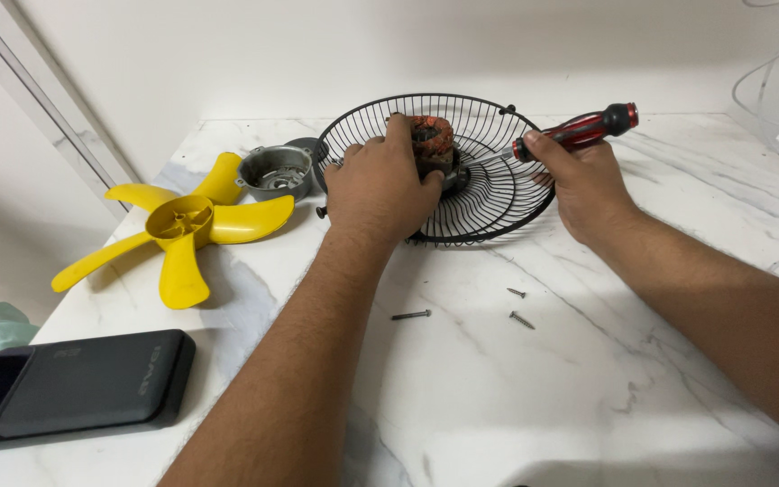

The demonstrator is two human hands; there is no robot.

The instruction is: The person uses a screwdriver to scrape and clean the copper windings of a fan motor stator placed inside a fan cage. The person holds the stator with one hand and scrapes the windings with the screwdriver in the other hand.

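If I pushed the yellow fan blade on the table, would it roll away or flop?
The yellow fan blade probably would not roll: it lies flat on the marble table with its blades spread. It looks like stiff moulded plastic, so likely light, and would slide or spin rather than flop.

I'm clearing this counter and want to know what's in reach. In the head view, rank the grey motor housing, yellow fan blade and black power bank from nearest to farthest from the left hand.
1. Grey motor housing: just to the side of the left hand, beside the wire guard.
2. Yellow fan blade: farther out on that same side.
3. Black power bank: farthest, at the counter's near corner.
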